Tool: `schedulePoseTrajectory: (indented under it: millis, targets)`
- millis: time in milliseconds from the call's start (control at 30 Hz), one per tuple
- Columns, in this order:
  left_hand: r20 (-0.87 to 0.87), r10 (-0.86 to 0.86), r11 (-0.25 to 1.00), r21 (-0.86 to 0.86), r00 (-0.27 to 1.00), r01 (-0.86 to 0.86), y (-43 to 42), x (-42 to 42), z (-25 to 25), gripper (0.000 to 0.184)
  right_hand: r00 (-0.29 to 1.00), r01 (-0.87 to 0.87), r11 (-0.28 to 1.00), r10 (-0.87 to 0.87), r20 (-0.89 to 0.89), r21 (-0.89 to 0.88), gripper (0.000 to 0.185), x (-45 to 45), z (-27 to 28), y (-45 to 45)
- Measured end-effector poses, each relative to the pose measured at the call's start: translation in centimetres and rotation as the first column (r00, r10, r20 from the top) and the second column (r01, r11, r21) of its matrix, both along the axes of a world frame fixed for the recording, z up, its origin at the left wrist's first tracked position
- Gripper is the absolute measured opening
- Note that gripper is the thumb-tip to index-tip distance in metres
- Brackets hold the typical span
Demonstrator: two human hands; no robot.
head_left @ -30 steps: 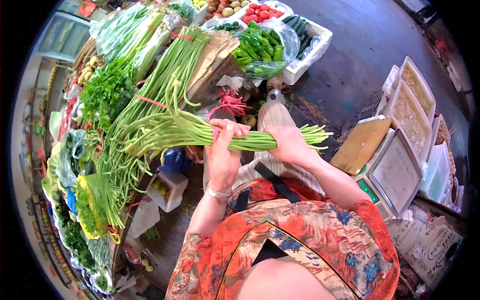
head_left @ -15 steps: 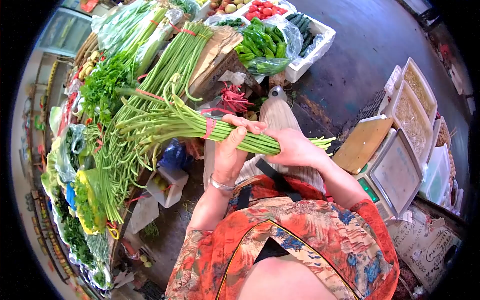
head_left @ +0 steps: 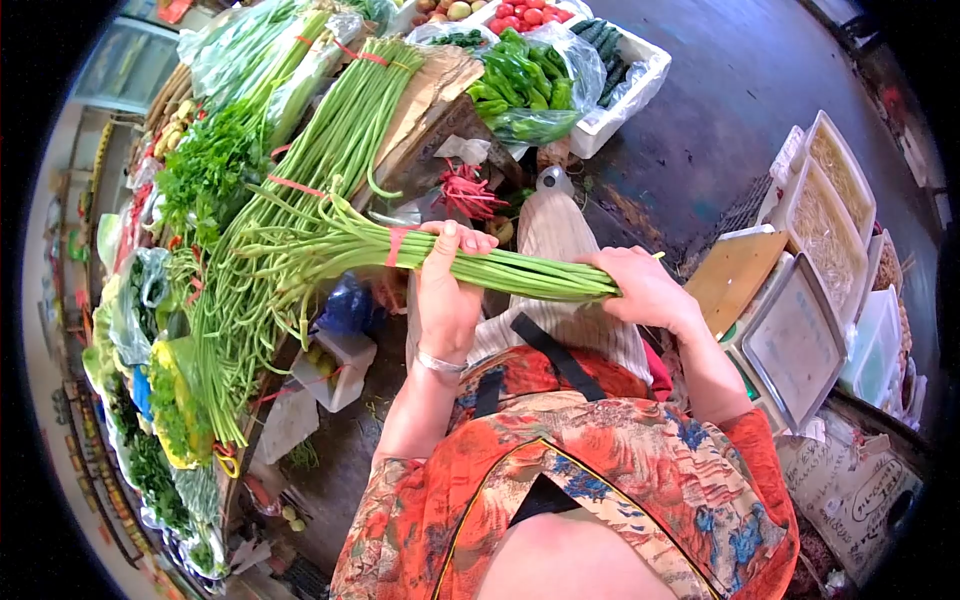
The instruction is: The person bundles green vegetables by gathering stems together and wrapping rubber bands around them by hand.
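Observation:
A bundle of long green beans (head_left: 520, 274) lies level across the front of my body, held in both hands. A red band (head_left: 397, 246) circles it near its left part. My left hand (head_left: 450, 285), with a bracelet at the wrist, wraps round the bundle just right of this band, thumb on top. My right hand (head_left: 645, 285) closes over the right end, hiding most of the tips. The loose left ends spread over more banded long beans (head_left: 345, 120) on the vegetable stand.
Leafy greens (head_left: 215, 155) fill the stand at left. Green peppers (head_left: 525, 78) and a white box (head_left: 640, 75) with cucumbers stand ahead. On my right are a scale (head_left: 795, 340), a wooden board (head_left: 735, 275) and trays (head_left: 825, 225). A red tangle of ties (head_left: 468, 190) hangs from the stand.
My right hand has slid right along the beans to their end, baring more of the stalks. My left hand has shifted slightly left and up, and the bundle now lies flatter.

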State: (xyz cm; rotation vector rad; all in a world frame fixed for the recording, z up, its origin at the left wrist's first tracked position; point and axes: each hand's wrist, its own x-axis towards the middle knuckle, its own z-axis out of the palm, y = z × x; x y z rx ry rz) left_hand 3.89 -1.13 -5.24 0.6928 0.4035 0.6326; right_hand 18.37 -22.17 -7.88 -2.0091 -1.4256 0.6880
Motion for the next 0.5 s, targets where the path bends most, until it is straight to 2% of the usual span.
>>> schedulePoseTrajectory:
  millis: [67, 133, 200, 267, 333, 400, 467, 500]
  targets:
    - [-0.017, 0.01, 1.0, -0.013, 1.0, -0.01, 0.2, 0.0, -0.4, 0.009, 0.999, 0.022, 0.998, -0.025, -0.042, -0.06, 0.047, 0.5, -0.4, -0.5]
    - [-0.032, 0.029, 0.999, -0.018, 0.999, -0.03, 0.2, 0.0, -0.5, 0.009, 0.98, 0.085, 0.993, -0.068, 0.187, -0.086, 0.044, 1.0, -2.0, -1.3]
    - [-0.045, 0.048, 0.998, -0.024, 0.998, -0.049, 0.4, 0.0, -0.6, 0.01, 0.933, 0.225, 0.958, -0.159, 0.324, -0.178, 0.043, 1.8, -3.9, -2.4]
    - [-0.045, 0.066, 0.997, -0.032, 0.997, -0.068, 0.7, -0.2, -0.8, 0.011, 0.851, 0.391, 0.904, -0.283, 0.442, -0.174, 0.046, 2.6, -4.5, -3.8]
    - [-0.052, 0.076, 0.997, -0.022, 0.996, -0.078, 0.8, -0.2, -0.8, 0.011, 0.798, 0.465, 0.88, -0.366, 0.479, -0.101, 0.056, 3.1, -3.4, -4.4]
    - [-0.058, 0.074, 0.997, -0.016, 0.996, -0.075, 0.6, -0.1, -0.8, 0.011, 0.82, 0.453, 0.891, -0.433, 0.375, 0.038, 0.053, 3.2, -1.7, -4.1]
    - [-0.067, 0.086, 0.996, -0.003, 0.994, -0.086, 0.2, 0.2, -0.6, 0.011, 0.88, 0.365, 0.907, -0.41, 0.239, 0.212, 0.051, 2.0, 0.4, -2.2]
    - [-0.065, 0.083, 0.997, -0.002, 0.994, -0.083, 0.0, 0.3, -0.4, 0.011, 0.906, 0.318, 0.91, -0.374, 0.198, 0.265, 0.056, 0.9, 1.3, -0.9]
